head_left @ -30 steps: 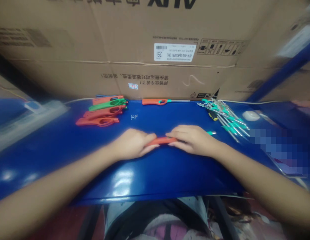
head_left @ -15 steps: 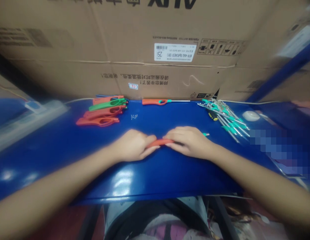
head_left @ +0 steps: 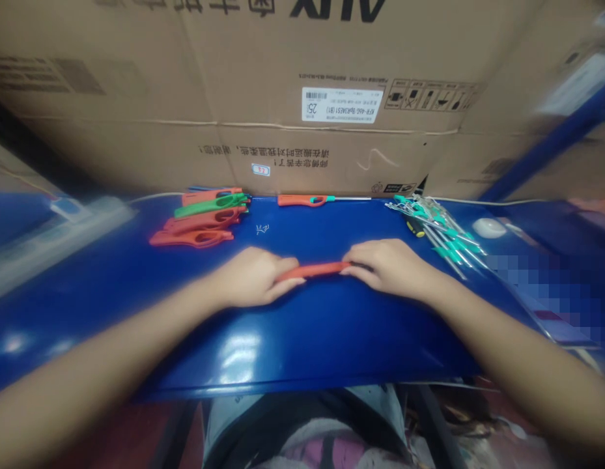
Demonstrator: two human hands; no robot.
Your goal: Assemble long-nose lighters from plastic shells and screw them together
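An orange stick lighter point(head_left: 322, 269) is held level above the blue table, stretched between both hands. My left hand point(head_left: 256, 277) is closed around its left end. My right hand point(head_left: 387, 267) pinches its right end between thumb and fingers; a dark gap shows between them. Whether a metal tube is under the right hand is hidden. Beyond the hands, an orange lighter with a metal tube point(head_left: 307, 200) lies against the cardboard. Several orange lighter handles point(head_left: 199, 238) and a green handle point(head_left: 211, 205) are piled at the back left.
At the back right lies a bundle of metal tubes with teal fittings point(head_left: 446, 234), beside a black-and-yellow tool point(head_left: 415, 227). A white rounded object point(head_left: 490, 227) is farther right. Cardboard point(head_left: 234, 130) walls off the back; a power strip point(head_left: 72, 228) runs along the left.
My hands have moved apart, the right one to the right and slightly away, so more of the orange lighter shows. The teal and metal tip beyond my right hand is no longer visible.
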